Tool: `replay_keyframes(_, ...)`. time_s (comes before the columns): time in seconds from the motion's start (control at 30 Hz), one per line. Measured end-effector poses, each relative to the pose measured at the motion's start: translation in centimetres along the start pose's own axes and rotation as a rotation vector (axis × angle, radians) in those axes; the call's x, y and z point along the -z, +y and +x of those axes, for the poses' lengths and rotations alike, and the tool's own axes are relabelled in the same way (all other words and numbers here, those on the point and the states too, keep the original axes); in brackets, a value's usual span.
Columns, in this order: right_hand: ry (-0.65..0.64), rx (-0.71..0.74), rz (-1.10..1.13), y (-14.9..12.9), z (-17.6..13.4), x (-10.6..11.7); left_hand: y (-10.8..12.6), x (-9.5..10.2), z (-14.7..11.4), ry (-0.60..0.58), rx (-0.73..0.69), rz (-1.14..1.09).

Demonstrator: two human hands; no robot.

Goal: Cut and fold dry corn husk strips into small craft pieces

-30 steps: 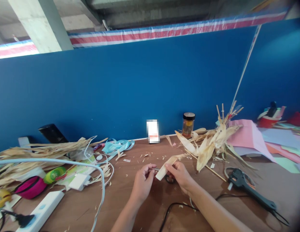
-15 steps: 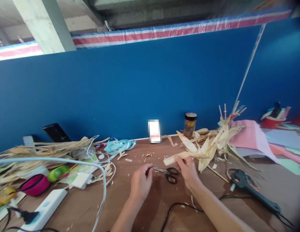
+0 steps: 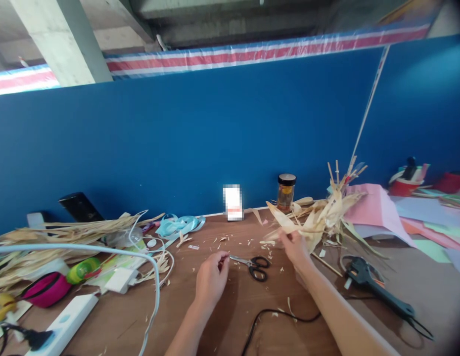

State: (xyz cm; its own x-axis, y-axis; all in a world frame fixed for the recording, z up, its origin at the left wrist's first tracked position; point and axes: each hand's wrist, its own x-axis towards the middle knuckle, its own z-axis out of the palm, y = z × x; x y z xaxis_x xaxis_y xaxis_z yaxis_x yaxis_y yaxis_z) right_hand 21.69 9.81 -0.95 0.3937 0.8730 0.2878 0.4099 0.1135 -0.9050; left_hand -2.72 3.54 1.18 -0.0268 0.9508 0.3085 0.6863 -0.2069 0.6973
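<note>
My left hand is above the brown table with thumb and fingers pinched together; what they hold, if anything, is too small to make out. To its right lie scissors with black handles, their blades pointing toward the left fingertips. My right hand reaches to the near left edge of a bunch of dry corn husks. Its fingers are closed on pale corn husk there, partly blurred and hidden by the hand. Small husk scraps are scattered around the scissors.
A black glue gun lies at right, its cord near my right forearm. A lidded jar stands at the back. Pink paper is beyond the husks. Blue ribbon, a white power strip and a pale cable are at left.
My right hand has moved away from the scissors, up and right to the husk bunch, with the husk strip it held. My left hand keeps its pinch. The view has shifted slightly.
</note>
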Motion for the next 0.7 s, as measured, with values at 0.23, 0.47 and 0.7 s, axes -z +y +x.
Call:
replay_keyframes(0.23,-0.273,0.312,-0.346,0.1,-0.8,-1.1,-0.4,-0.7,-0.3,-0.014,-0.054,-0.039)
replay_keyframes(0.47,-0.37,0.465,-0.547,-0.4,-1.3,-0.5,0.5,-1.0,-0.7,-0.017,-0.163,0.047)
replay_keyframes(0.7,-0.368,0.433,-0.679,-0.7,-1.5,-0.3,1.9,-2.1,-1.7,-0.064,-0.328,0.024)
